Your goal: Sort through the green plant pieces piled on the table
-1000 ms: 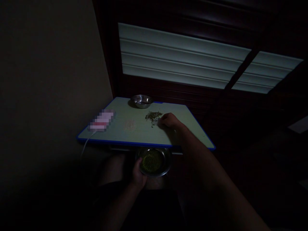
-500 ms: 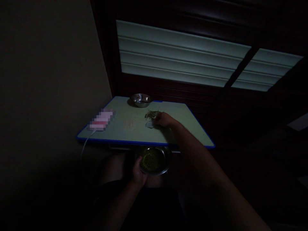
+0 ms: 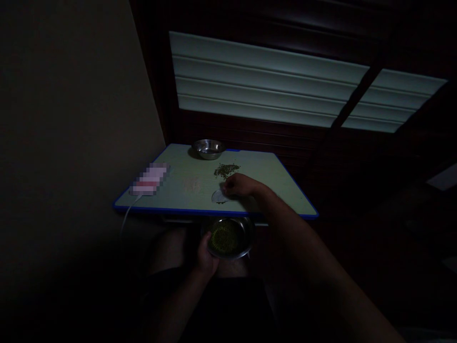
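My left hand (image 3: 207, 257) grips the rim of a steel bowl (image 3: 246, 247) just below the table's front edge. Small green grains (image 3: 224, 237), perhaps mung beans, lie inside it. Over the table, my right hand (image 3: 238, 185) pinches a thin, pale, rounded flat piece (image 3: 218, 196), whose exact kind I cannot make out. A few grains show along the near edge of that piece. Beyond my right hand, a loose pile of green grains (image 3: 226, 169) is spread on the tabletop.
The pale table (image 3: 171, 195) has a blue edge. Another steel bowl (image 3: 208, 149) stands at its back. On the left lies a blurred-out pink device (image 3: 150, 179) with a white cable (image 3: 124, 216) hanging over the edge. Slatted dark-framed panels (image 3: 264, 81) rise behind; a wall (image 3: 78, 119) borders the left.
My right hand has drawn the pale flat piece toward the front edge, away from the pile, with a few grains at its near edge. My left hand and its bowl stay nearly still.
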Available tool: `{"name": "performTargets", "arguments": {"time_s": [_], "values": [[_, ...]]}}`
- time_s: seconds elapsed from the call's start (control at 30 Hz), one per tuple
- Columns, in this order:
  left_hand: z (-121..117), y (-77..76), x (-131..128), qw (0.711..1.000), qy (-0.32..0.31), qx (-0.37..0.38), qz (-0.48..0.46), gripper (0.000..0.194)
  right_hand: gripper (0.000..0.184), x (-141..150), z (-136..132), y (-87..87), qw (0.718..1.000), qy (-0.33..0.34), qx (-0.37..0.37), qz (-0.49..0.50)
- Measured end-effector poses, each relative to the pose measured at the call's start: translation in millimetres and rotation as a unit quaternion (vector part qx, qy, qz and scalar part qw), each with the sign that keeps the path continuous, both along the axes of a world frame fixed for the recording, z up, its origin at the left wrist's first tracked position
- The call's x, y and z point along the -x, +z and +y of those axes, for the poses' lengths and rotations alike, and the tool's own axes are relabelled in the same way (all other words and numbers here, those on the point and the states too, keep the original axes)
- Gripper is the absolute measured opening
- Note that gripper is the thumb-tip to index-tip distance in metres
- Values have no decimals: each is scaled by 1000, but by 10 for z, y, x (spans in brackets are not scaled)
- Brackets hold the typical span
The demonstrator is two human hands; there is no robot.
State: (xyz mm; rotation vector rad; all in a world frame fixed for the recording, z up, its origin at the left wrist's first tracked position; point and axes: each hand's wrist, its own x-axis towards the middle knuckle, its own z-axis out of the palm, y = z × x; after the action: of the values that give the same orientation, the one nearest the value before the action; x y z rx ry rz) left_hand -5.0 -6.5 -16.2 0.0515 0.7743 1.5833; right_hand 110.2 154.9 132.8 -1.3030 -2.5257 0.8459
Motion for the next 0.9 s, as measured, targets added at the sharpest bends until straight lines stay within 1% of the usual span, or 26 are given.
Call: {"name": "performTargets", "arguments": {"time_s": [0.17,0.4,0.67,0.9], "values": [[-2,5,2,1000,0,-6,6,26,14,-36,-56,-16,999,29,38,21],[-7,22,4,1000,-2,-5,7,27,9,-74,-126,-14,992,42,97,64],[-7,19,5,1000,-3,-1,-1,24,9,-128,-217,1,986,47,128,94],[-15,25,6,1000,-6,-2,1,25,12,-171,-232,0,988,35,120,91]]}}
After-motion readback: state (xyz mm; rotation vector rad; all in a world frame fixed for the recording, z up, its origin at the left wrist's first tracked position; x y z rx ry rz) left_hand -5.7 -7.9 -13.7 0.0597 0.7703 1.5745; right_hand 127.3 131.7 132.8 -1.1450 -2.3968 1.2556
